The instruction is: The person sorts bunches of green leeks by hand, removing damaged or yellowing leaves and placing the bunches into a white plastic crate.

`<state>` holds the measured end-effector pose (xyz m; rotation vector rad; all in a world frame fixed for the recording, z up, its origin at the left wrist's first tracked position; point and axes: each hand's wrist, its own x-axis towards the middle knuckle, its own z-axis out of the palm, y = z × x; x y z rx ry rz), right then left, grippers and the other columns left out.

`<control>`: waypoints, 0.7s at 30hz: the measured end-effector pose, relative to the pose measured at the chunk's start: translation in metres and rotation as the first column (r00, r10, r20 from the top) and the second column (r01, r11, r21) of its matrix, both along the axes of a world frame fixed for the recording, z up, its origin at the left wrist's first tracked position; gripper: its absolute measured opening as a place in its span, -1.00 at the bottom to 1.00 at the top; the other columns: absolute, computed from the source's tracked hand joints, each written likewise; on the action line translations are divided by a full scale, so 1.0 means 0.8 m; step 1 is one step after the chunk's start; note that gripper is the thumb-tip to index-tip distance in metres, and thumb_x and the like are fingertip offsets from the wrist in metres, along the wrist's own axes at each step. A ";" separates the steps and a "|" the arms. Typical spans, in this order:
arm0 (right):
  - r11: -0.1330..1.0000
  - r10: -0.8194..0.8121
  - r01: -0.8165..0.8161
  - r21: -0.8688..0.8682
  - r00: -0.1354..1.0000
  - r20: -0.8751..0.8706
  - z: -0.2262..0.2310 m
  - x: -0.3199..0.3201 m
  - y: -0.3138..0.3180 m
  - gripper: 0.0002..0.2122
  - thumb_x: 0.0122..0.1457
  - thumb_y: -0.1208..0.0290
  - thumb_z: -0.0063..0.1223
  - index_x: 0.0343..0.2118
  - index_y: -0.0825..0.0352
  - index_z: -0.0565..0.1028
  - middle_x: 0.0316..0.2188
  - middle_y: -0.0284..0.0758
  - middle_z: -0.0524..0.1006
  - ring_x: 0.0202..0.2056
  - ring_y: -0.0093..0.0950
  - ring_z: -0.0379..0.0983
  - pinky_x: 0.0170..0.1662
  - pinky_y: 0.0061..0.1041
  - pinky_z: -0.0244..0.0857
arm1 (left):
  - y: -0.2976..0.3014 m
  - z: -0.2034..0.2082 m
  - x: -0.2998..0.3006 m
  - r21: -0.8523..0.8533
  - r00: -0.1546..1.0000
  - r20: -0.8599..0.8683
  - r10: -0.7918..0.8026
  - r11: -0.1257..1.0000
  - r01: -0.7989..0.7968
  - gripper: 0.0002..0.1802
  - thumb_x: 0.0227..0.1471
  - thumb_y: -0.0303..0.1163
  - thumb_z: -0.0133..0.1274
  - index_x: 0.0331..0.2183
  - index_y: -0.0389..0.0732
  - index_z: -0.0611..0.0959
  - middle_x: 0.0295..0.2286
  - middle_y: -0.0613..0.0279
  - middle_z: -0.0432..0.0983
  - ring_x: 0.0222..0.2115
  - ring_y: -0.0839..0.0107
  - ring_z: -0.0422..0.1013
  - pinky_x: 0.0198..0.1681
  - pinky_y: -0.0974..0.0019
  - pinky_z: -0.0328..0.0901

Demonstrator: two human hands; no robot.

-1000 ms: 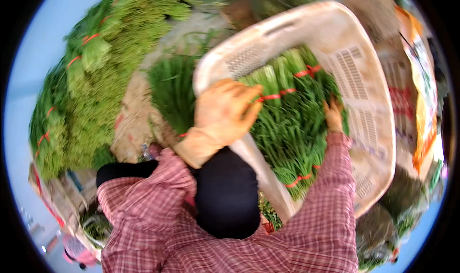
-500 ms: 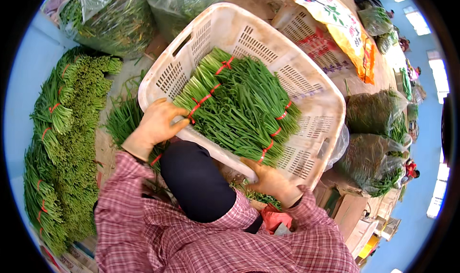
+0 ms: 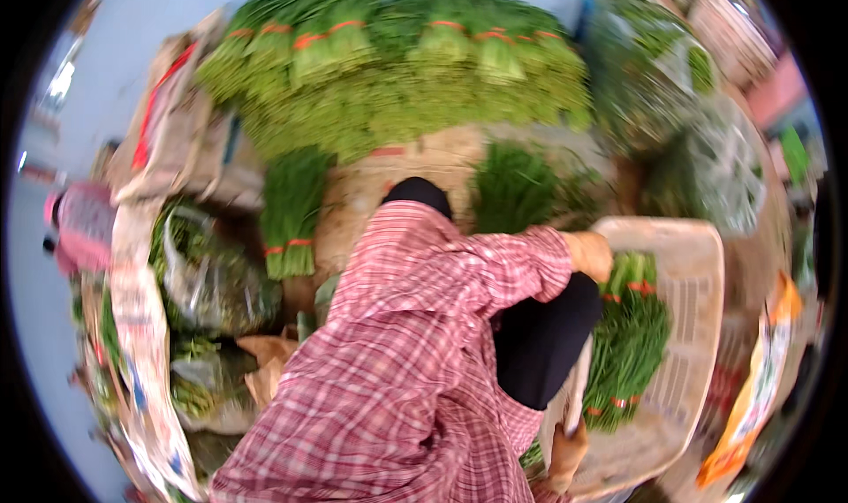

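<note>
A pale plastic basket point(image 3: 689, 353) with slotted walls stands at my right side. Inside it lie bundles of garlic chives point(image 3: 632, 344), tied with red bands near both ends. My left hand point(image 3: 590, 256) is closed over the basket's far left corner, beside the pale stem ends; motion blur softens its fingers. Lower down, my right hand point(image 3: 568, 454) grips the basket's near rim, its thumb up along the edge. My knee in black cloth point(image 3: 548, 344) is against the basket's side between the two hands.
Banded chive bundles point(image 3: 397, 61) are heaped along the blue wall. A separate bundle point(image 3: 291, 211) and loose chives point(image 3: 512, 185) lie on the floor. Filled plastic bags point(image 3: 654, 70) stand far right, others point(image 3: 221, 273) at left. An orange-and-white sack point(image 3: 755, 379) is beyond the basket.
My view has swung left, so the basket now appears at the right and the wall heap ahead. Both hands remain at the basket's rim; the chives inside look unchanged.
</note>
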<state>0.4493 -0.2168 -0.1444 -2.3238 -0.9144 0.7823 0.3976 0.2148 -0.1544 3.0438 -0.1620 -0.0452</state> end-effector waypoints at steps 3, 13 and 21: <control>0.999 0.048 -0.049 -0.007 0.989 -0.138 -0.003 0.006 0.000 -0.63 0.10 0.63 0.00 0.01 0.48 0.48 -0.07 -0.15 0.58 -0.05 -0.39 0.51 0.06 -0.49 0.31 | 0.008 0.066 -0.088 0.013 0.869 0.415 0.268 0.954 -0.300 -0.69 -0.09 -0.27 0.13 -0.21 -0.03 0.68 -0.20 0.15 0.60 -0.12 0.23 0.50 -0.08 0.07 0.38; 0.934 0.214 -0.183 -0.306 0.974 0.071 0.037 -0.020 0.085 -0.66 0.13 0.57 0.02 0.01 0.47 0.49 -0.07 -0.14 0.58 -0.06 -0.36 0.51 0.04 -0.46 0.33 | -0.013 -0.023 -0.645 -0.805 -0.543 -0.072 0.836 -0.370 -0.464 -0.36 0.06 -0.22 0.18 0.11 -0.34 0.45 0.07 -0.05 0.44 0.08 0.17 0.38 0.15 0.26 0.25; 0.861 0.224 -0.085 -0.502 0.949 0.224 0.052 -0.043 0.158 -0.67 0.16 0.51 0.03 0.00 0.45 0.50 -0.07 -0.13 0.58 -0.07 -0.34 0.52 0.02 -0.44 0.35 | -0.150 -0.293 -0.840 -0.013 -0.740 -0.082 0.667 -0.744 -0.668 -0.06 -0.16 -0.07 0.25 0.17 -0.36 0.30 0.00 -0.29 0.42 -0.04 -0.11 0.42 0.04 0.04 0.33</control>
